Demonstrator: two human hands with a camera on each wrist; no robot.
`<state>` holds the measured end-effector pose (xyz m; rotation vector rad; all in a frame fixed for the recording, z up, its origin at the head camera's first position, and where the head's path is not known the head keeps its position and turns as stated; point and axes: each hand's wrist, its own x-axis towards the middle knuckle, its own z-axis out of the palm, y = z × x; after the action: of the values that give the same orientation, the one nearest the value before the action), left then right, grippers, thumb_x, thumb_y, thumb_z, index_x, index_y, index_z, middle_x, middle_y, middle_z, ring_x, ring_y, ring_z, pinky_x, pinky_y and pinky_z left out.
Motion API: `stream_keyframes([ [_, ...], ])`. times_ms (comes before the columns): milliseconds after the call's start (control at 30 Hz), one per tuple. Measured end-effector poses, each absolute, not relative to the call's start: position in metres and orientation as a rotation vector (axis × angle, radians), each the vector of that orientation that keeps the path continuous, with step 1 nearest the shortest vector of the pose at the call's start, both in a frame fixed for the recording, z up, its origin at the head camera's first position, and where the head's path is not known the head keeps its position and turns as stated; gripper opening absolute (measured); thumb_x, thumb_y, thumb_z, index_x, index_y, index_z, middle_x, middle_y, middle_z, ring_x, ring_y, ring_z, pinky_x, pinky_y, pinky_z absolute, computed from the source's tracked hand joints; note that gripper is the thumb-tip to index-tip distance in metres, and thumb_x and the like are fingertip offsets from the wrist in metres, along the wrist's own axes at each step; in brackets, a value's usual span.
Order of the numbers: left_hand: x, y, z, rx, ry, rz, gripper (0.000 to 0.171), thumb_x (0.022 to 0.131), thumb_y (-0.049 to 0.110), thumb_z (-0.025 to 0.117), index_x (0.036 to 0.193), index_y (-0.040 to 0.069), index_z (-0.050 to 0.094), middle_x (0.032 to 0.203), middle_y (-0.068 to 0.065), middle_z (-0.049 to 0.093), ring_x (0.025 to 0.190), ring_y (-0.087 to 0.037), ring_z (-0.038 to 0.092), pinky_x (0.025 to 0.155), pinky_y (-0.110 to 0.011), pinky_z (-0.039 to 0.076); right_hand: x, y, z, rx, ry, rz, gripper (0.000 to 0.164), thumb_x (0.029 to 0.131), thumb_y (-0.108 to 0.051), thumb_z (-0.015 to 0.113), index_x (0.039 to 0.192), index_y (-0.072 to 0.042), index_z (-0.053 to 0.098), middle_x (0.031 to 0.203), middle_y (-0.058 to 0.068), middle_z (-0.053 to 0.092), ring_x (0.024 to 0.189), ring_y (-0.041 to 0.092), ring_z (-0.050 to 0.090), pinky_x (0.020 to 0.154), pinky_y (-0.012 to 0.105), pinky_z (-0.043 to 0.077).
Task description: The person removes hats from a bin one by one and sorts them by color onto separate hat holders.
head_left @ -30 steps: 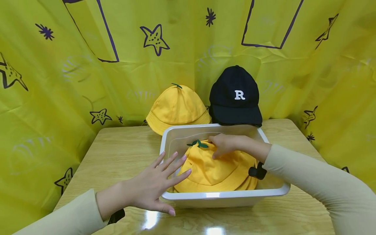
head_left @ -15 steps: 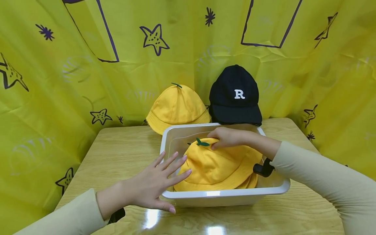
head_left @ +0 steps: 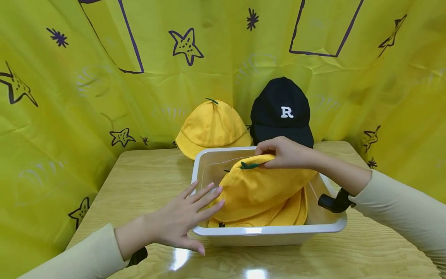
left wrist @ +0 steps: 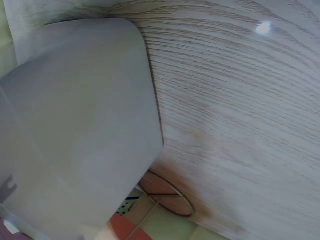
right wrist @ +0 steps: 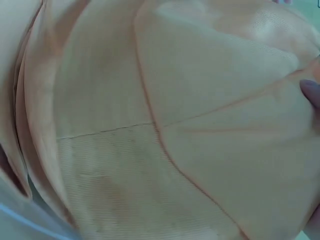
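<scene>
My right hand pinches the crown of a yellow bucket hat, close beside its green leaf tab. The hat's crown is pulled up and tilted inside a white plastic bin. Beneath it, more yellow brims show in the bin. Close up in the right wrist view, the hat's seamed fabric fills most of the picture, with a fingertip at the right edge. With fingers spread, my left hand lies over the bin's front left corner. The left wrist view has the bin's outer wall but no fingers.
Behind the bin sit another yellow bucket hat and a black cap with a white R. A wooden table carries everything. A yellow patterned curtain hangs along the back and sides.
My right hand has risen and moved slightly right, drawing up the hat's crown and uncovering more of the brims below. The left hand stays in place.
</scene>
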<state>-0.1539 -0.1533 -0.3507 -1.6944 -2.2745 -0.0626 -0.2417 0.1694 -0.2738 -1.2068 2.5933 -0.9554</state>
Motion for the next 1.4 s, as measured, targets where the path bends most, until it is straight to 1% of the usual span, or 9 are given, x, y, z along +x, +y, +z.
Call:
stream_keyframes([
  [233,-0.16,-0.159,-0.351,-1.748,-2.182,-0.186,0.087,0.094,0.063,0.005,0.146,-0.003,0.028,0.153,-0.022,0.022,0.141,-0.036,0.022,0.118,-0.046,0.003,-0.235,0.187,-0.263,-1.488,2.648,-1.165,0.024,0.074,0.008,0.072,0.081,-0.013,0.066,0.071,-0.009,0.061,0.06,0.003,0.048,0.054,0.016,0.042],
  [467,-0.179,-0.167,-0.339,-1.751,-1.941,-0.421,0.081,0.098,0.058,0.02,0.145,-0.007,0.025,0.152,-0.02,0.027,0.139,-0.03,0.032,0.114,-0.043,0.026,-0.236,0.196,-0.244,-1.651,2.371,-1.433,0.029,0.072,0.022,0.066,0.084,-0.005,0.067,0.08,-0.006,0.066,0.062,0.006,0.052,0.055,0.015,0.046],
  [733,-0.203,-0.185,-0.326,-1.809,-1.864,-0.491,0.084,0.094,0.054,0.045,0.144,-0.011,0.024,0.152,-0.018,0.027,0.137,-0.026,0.035,0.112,-0.039,0.03,-0.232,0.203,-0.225,-1.736,2.127,-1.614,0.027,0.074,0.024,0.062,0.088,0.001,0.068,0.087,-0.001,0.069,0.07,0.01,0.057,0.059,0.017,0.049],
  [867,-0.213,-0.176,-0.322,-1.813,-1.904,-0.464,0.083,0.09,0.036,0.061,0.149,-0.002,0.017,0.152,-0.015,0.029,0.133,-0.027,0.041,0.109,-0.036,0.034,-0.23,0.202,-0.215,-1.68,2.138,-1.689,0.014,0.078,0.014,0.067,0.087,0.002,0.068,0.085,-0.001,0.069,0.068,0.01,0.056,0.057,0.017,0.049],
  [1000,-0.216,-0.159,-0.319,-1.819,-1.956,-0.495,0.084,0.09,0.033,0.062,0.152,0.01,0.01,0.147,-0.016,0.039,0.128,-0.029,0.048,0.106,-0.036,0.039,-0.23,0.195,-0.213,-1.665,2.097,-1.745,0.011,0.079,0.01,0.069,0.086,0.002,0.068,0.086,0.003,0.069,0.073,0.013,0.06,0.061,0.019,0.051],
  [1100,-0.216,-0.147,-0.319,-1.781,-1.891,-0.521,0.069,0.092,0.036,0.059,0.146,0.007,0.028,0.131,-0.021,0.055,0.116,-0.031,0.058,0.097,-0.038,0.047,-0.233,0.19,-0.215,-1.666,2.04,-1.79,0.011,0.078,0.009,0.07,0.085,0.001,0.069,0.087,0.007,0.069,0.077,0.016,0.061,0.064,0.02,0.052],
  [1200,-0.216,-0.137,-0.319,-1.719,-1.775,-0.523,0.047,0.093,0.031,0.057,0.127,-0.001,0.048,0.114,-0.022,0.064,0.103,-0.03,0.065,0.085,-0.037,0.053,-0.237,0.187,-0.218,-1.648,1.977,-1.838,0.008,0.079,0.006,0.07,0.085,0.0,0.069,0.087,0.006,0.07,0.078,0.016,0.062,0.065,0.021,0.052],
  [1267,-0.216,-0.133,-0.319,-1.687,-1.704,-0.512,0.033,0.093,0.022,0.057,0.113,-0.004,0.053,0.108,-0.021,0.066,0.096,-0.029,0.067,0.08,-0.035,0.055,-0.24,0.185,-0.221,-1.629,1.919,-1.883,0.006,0.08,0.005,0.07,0.084,0.001,0.069,0.087,0.006,0.07,0.078,0.016,0.062,0.065,0.022,0.052],
  [1400,-0.216,-0.129,-0.318,-1.67,-1.619,-0.564,0.018,0.095,0.01,0.054,0.104,-0.005,0.057,0.102,-0.022,0.066,0.092,-0.03,0.068,0.081,-0.034,0.055,-0.245,0.187,-0.226,-1.582,1.869,-1.94,0.004,0.082,0.002,0.07,0.085,0.0,0.069,0.088,0.004,0.07,0.079,0.016,0.063,0.068,0.022,0.053],
])
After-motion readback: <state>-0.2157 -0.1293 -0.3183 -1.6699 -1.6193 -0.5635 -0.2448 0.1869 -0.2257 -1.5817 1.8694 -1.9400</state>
